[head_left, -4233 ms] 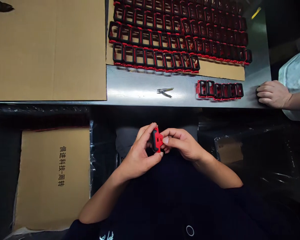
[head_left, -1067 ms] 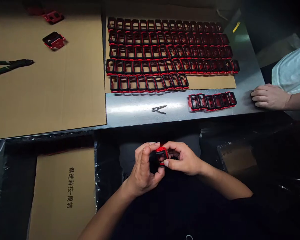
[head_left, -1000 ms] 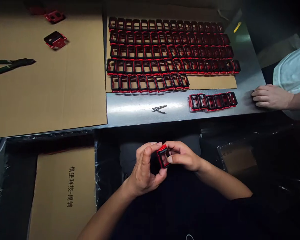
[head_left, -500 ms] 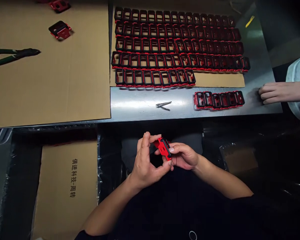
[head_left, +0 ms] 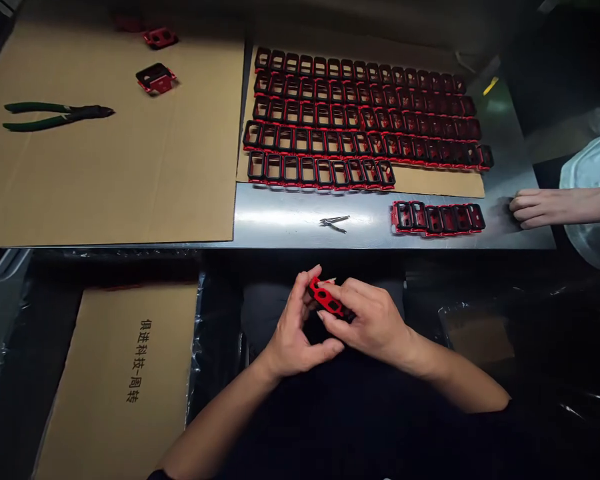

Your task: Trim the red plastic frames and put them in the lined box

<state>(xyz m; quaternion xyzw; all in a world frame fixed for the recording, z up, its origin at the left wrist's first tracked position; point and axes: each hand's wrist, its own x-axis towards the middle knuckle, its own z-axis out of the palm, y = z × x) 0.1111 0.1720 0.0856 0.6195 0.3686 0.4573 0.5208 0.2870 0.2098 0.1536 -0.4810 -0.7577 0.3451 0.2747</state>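
Note:
A small red and black plastic frame (head_left: 325,298) is held between my two hands, in front of my body and below the table edge. Its red side, with several dark holes, faces up. My left hand (head_left: 295,333) has its fingers against the far left end of the part, the thumb stretched out beneath. My right hand (head_left: 373,317) pinches it from the right with thumb and fingers, covering its right end. On the metal table beyond lie small nippers (head_left: 334,223) with their handles apart, and a short row of similar red and black frames (head_left: 437,219).
Several rows of such frames (head_left: 325,141) stand on cardboard. Another cardboard sheet (head_left: 190,180) at left bears green-handled pliers (head_left: 57,115) and loose red parts (head_left: 157,79). A co-worker's hand (head_left: 540,207) rests at the right table edge. A printed carton (head_left: 110,373) sits below left.
The frame has been turned in my hands, so its holed red side now faces up. My right hand has shifted over it. The camera view has shifted too.

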